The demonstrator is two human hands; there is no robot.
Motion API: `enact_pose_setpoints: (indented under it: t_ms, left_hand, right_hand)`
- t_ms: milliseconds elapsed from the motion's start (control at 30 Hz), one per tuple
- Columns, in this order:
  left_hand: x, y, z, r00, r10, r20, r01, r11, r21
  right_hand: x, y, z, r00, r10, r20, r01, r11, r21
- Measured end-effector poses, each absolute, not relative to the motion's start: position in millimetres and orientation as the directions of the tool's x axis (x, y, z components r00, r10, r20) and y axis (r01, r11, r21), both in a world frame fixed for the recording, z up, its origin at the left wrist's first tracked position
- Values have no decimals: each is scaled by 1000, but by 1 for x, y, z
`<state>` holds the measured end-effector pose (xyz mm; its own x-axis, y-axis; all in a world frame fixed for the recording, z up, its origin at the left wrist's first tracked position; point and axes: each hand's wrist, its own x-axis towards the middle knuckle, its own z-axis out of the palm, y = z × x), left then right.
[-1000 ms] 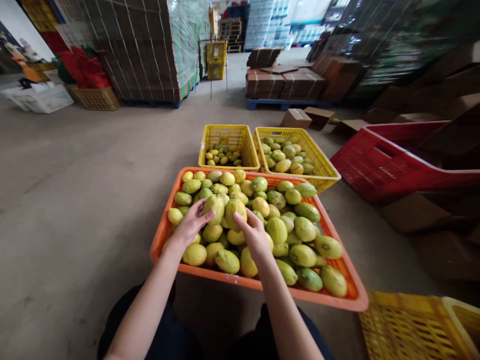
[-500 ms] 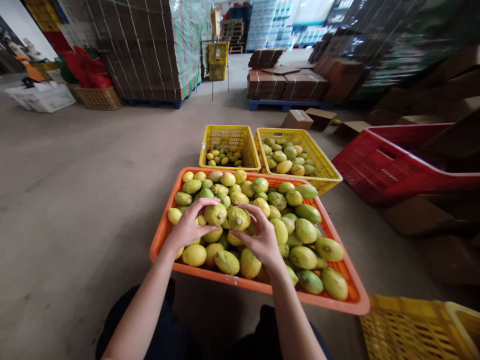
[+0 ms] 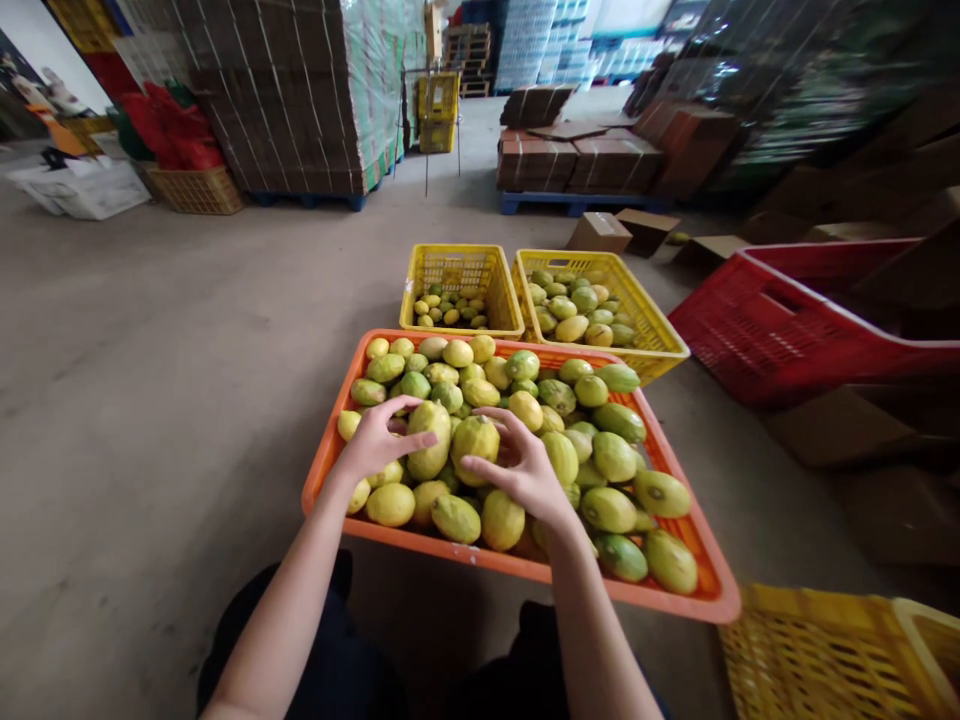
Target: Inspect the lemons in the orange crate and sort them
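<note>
A: Hands?
B: Left hand (image 3: 377, 438) wraps the longer fruit (image 3: 430, 445), right hand (image 3: 527, 468) the rounder fruit (image 3: 477, 437). Both fruits side by side, over the pile (image 3: 609, 510) in the orange tray (image 3: 420, 543).
A: Handling?
B: Likely firm, moderately heavy, maybe slick, could bruise. Best hold: round the fat middle, thumb opposite fingers.
A: Pose?
B: Forearms forward, angled inward; palms facing, thumbs on the near side.

My forearms (image 3: 292, 610) cut off below, red crate (image 3: 750, 325) cropped right, fruit (image 3: 475, 440) partly behind my right hand (image 3: 534, 470), distant stack (image 3: 536, 45) blurred
</note>
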<state>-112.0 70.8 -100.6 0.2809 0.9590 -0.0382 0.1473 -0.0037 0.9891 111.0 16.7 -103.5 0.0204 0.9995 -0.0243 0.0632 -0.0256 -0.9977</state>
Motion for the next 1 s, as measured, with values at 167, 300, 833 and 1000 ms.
enact_pose_setpoints:
  t_ms: [167,300,833,1000]
  left_hand:
    - [-98,67,-107,284,884,-371,14,383,924]
    - [-88,66,-110,273,803,-529,-38,559,828]
    - [-100,70,-114,154,988,-34,-119,52,991]
    - [-103,70,-115,153,939,307,-24,-307,951]
  right_hand:
    - [100,20,-102,48,949,-311,-200,-295,-934]
    - [96,24,-102,-46,910,-412,-274,-408,-871]
    - [101,27,-115,277,959,-57,-199,-1,-980]
    - [100,30,-121,422,875,236,14,255,-967]
